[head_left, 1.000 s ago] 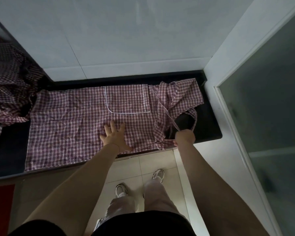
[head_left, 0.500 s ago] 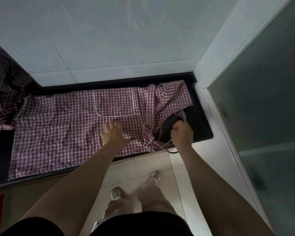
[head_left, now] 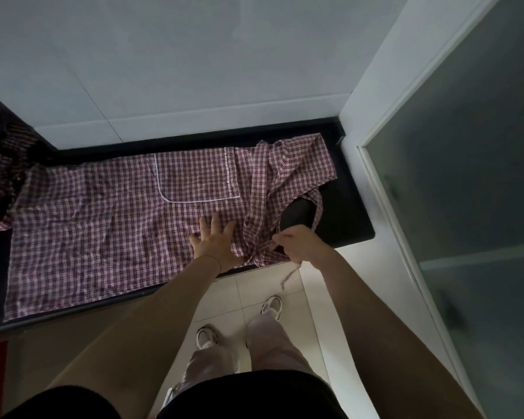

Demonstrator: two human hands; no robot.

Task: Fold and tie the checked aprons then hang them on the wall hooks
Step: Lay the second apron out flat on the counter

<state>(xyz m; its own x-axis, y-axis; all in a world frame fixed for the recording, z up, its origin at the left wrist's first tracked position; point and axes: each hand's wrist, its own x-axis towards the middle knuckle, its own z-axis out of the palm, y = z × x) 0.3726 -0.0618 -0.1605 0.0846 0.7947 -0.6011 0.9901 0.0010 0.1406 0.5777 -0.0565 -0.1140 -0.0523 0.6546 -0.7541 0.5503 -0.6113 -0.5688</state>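
A red and white checked apron [head_left: 97, 225] lies spread flat on a black counter [head_left: 348, 219], its white-trimmed pocket [head_left: 194, 176] facing up. Its bib end is bunched at the right, with a neck loop [head_left: 316, 204] over the dark surface. My left hand [head_left: 215, 240] presses flat on the cloth just below the pocket, fingers straight. My right hand [head_left: 297, 244] grips a thin apron tie [head_left: 289, 273], whose loose end hangs off the counter's front edge. A second checked apron [head_left: 0, 164] lies crumpled at the far left.
A white tiled wall [head_left: 194, 71] rises behind the counter. A white door frame [head_left: 372, 116] with a frosted glass panel [head_left: 466, 176] closes off the right. Pale floor tiles [head_left: 254, 291] and my feet show below the counter edge. No hooks are in view.
My right hand moved left toward my left hand with the tie, and the tie's end now dangles over the counter edge. The left hand stayed pressed on the apron.
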